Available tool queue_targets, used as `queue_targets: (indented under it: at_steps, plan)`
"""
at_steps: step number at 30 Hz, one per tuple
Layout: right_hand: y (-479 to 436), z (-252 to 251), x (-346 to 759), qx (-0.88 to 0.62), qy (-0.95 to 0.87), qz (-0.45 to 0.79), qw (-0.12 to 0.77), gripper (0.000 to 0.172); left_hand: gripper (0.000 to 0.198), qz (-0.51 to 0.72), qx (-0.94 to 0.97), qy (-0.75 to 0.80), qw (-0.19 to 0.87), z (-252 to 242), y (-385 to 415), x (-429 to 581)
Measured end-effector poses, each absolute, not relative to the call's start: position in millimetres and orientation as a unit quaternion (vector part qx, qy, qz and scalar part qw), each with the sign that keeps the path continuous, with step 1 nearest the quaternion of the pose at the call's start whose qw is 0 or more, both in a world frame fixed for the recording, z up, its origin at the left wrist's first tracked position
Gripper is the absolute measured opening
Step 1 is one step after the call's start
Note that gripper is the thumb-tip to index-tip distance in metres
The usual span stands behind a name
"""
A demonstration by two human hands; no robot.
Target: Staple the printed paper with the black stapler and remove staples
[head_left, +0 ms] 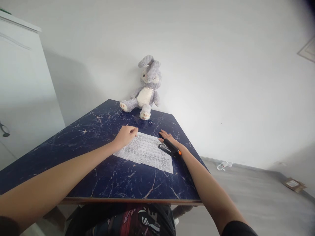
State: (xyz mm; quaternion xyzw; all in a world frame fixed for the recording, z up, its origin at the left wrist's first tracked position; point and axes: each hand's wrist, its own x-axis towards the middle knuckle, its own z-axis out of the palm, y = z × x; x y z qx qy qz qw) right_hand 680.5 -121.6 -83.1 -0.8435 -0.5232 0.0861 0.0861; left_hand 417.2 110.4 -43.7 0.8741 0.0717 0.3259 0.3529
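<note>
A: Grip status, both sides?

B: My left grip, near the centre of the frame, is clenched: fingers curled into a loose fist at the upper-left edge of the printed paper. I cannot tell whether any of the paper is caught inside. My right grip, right of centre, is released, palm down, fingers stretched out by the paper's upper-right side.

A: Position of the paper?

B: Middle of the frame, lying on the dark blue marbled counter, between my two grips. Print dense, too small to read. Lower edge shows a small step near its middle.

A: Anything close to the right grip?

B: A black stapler-like object with an orange end, over the paper's right edge. It partly hides my hand and wrist; contact unclear.

A: Surroundings?

B: Grey plush rabbit seated at the counter's far end, upper centre, leaning back near the wall. White cabinet at upper left. Cardboard box on the floor, lower right.
</note>
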Motion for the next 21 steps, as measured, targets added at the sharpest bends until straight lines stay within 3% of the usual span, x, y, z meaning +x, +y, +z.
queue_targets:
  at_steps: [21]
  plan:
    - [-120.7,-77.0,673.6,-0.846,-0.519,0.092,0.076,0.074,0.046,0.327,0.875,0.07,0.35,-42.7,108.4,416.5]
